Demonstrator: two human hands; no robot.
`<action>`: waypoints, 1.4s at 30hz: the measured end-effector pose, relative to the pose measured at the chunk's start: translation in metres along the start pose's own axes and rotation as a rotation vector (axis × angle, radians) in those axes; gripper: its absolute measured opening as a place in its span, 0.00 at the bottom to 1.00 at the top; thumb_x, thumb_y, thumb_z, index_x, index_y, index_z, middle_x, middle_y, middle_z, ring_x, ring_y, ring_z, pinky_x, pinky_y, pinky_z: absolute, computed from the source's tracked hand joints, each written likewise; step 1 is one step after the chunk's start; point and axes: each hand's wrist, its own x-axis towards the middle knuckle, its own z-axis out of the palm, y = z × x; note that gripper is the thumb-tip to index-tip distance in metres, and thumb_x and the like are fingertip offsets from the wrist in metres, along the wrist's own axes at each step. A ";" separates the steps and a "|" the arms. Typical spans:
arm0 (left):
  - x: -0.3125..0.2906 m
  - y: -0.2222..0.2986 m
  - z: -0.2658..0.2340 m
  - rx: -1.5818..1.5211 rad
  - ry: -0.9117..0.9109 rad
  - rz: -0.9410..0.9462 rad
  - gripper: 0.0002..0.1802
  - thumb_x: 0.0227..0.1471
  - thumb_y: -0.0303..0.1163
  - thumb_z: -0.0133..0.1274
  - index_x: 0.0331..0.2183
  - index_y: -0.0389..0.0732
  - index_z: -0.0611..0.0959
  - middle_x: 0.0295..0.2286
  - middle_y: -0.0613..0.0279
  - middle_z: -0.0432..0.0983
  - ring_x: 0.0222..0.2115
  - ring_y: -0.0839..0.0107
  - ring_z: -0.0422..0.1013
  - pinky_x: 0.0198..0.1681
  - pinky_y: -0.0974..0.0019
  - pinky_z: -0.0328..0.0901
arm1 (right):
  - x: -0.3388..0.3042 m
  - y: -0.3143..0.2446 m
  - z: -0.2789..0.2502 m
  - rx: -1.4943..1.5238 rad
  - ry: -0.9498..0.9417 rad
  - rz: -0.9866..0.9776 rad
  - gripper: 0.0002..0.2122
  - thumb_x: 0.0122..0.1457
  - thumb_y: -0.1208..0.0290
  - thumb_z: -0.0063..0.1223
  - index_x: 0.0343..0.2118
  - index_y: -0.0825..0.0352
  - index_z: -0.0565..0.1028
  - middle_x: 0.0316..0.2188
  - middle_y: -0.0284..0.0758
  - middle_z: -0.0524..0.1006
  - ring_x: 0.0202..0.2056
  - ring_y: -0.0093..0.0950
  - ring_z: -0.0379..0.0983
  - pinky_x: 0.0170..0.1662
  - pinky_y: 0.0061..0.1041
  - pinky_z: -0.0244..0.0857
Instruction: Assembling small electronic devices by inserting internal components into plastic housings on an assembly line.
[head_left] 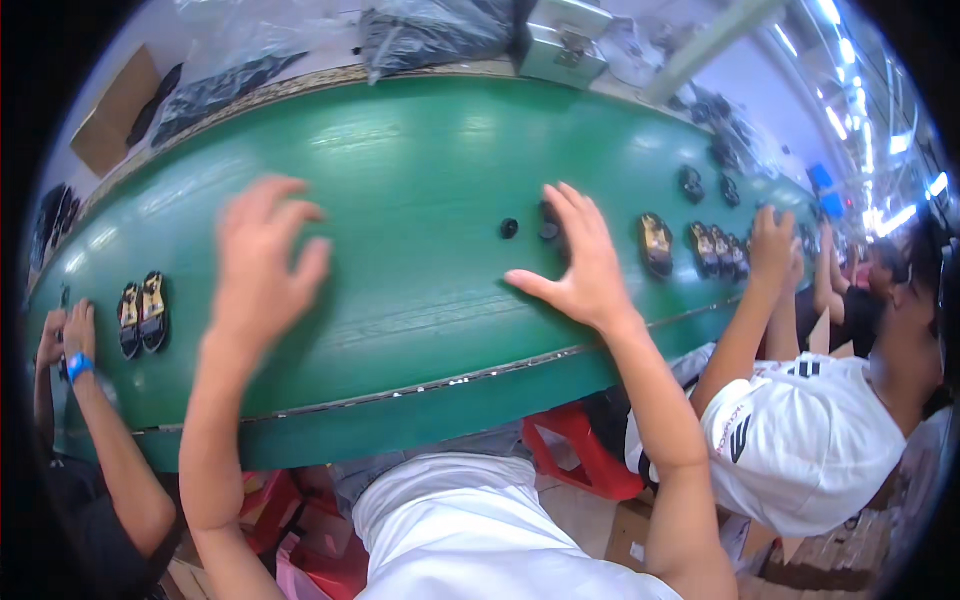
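Note:
My left hand [262,255] hovers over the green belt [420,330], slightly blurred, with its fingers apart and nothing in them. Farther right, my right hand [582,270] is open too, thumb stretched away from the fingers. A dark round part [549,229] lies right beside its fingers and is partly hidden by them; whether they touch it I cannot tell. Just left of that part sits a small black round piece [509,228] on the belt. To the right of my right hand lies a black-and-yellow shell-like part [656,245].
Two similar black-and-yellow parts [142,314] lie at the left, near a co-worker's hand [79,330] with a blue wristband. More parts [716,250] stand by another co-worker's hands [775,248] at the right. A metal box [565,42] and plastic bags [435,35] line the far edge.

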 end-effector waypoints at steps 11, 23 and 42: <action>-0.048 -0.127 -0.043 0.483 -0.435 -0.949 0.52 0.52 0.75 0.50 0.67 0.50 0.68 0.68 0.48 0.58 0.69 0.35 0.48 0.63 0.17 0.44 | 0.095 -0.045 0.075 0.342 0.048 -0.297 0.09 0.56 0.67 0.64 0.38 0.65 0.84 0.46 0.40 0.81 0.49 0.41 0.77 0.54 0.38 0.71; -0.047 -0.073 0.008 0.417 -0.211 -0.906 0.45 0.62 0.65 0.45 0.65 0.39 0.65 0.68 0.40 0.52 0.68 0.31 0.45 0.61 0.14 0.41 | 0.086 -0.061 0.073 0.404 -0.031 -0.340 0.06 0.56 0.79 0.61 0.36 0.70 0.81 0.44 0.40 0.81 0.53 0.41 0.77 0.57 0.36 0.69; -0.024 -0.029 -0.037 -0.285 -0.387 -0.112 0.33 0.49 0.44 0.69 0.54 0.42 0.81 0.59 0.49 0.70 0.62 0.50 0.64 0.65 0.53 0.60 | 0.071 -0.072 0.060 0.511 -0.085 -0.357 0.08 0.52 0.82 0.62 0.36 0.69 0.82 0.42 0.37 0.82 0.44 0.37 0.80 0.48 0.33 0.74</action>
